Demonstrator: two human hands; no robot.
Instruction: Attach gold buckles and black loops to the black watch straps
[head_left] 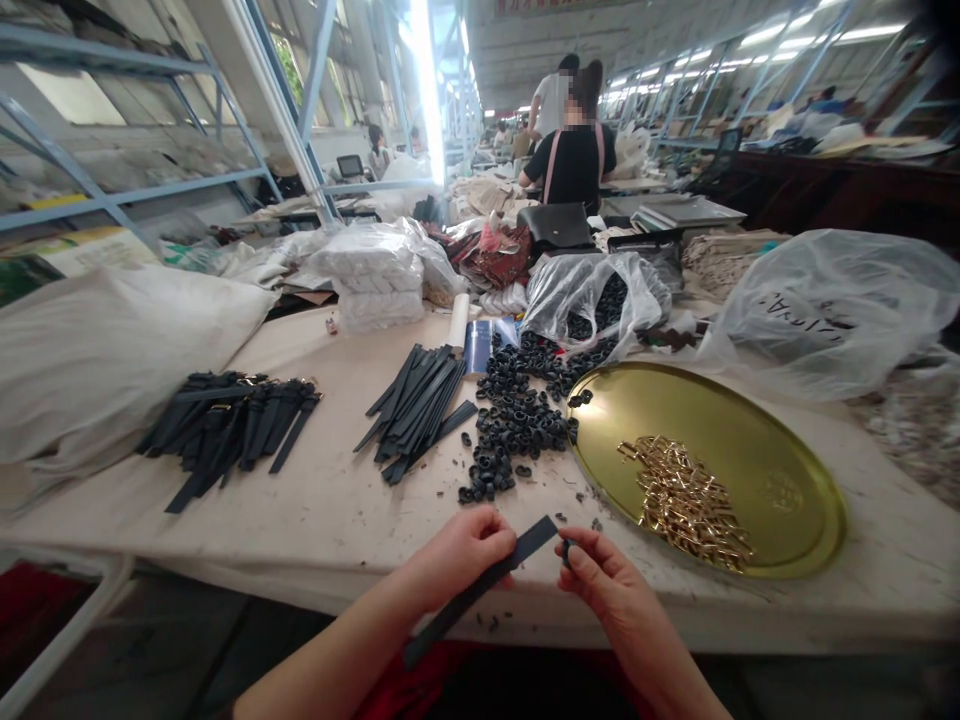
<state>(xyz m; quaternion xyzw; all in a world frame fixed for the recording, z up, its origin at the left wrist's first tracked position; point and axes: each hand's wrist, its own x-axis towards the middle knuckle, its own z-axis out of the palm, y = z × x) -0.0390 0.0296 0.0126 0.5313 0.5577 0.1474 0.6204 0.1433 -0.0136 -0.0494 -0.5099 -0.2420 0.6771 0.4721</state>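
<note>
My left hand (pixel 472 550) is closed around a flat dark strap (pixel 536 540), which slants from my lap up toward the right. Between the thumb and fingers of my right hand (pixel 600 575) is a small black strap loop (pixel 565 552), close to the strap's upper end. Whether the two touch I cannot tell. Beyond my hands lies a heap of black loops (pixel 517 420), with a pile of plain straps (pixel 420 405) to its left. Farther left are straps with gold buckles (pixel 232 425). Gold-coloured metal pieces (pixel 694 500) lie on an oval gold tray (pixel 795 470) at the right.
A clear plastic bag (pixel 637 290) of loops stands behind the heap, beside a blue-labelled roll (pixel 478 347). White sacking (pixel 112 340) covers the table's left, and a big plastic bag (pixel 832 300) sits far right. A person in a black top (pixel 570 160) is farther back.
</note>
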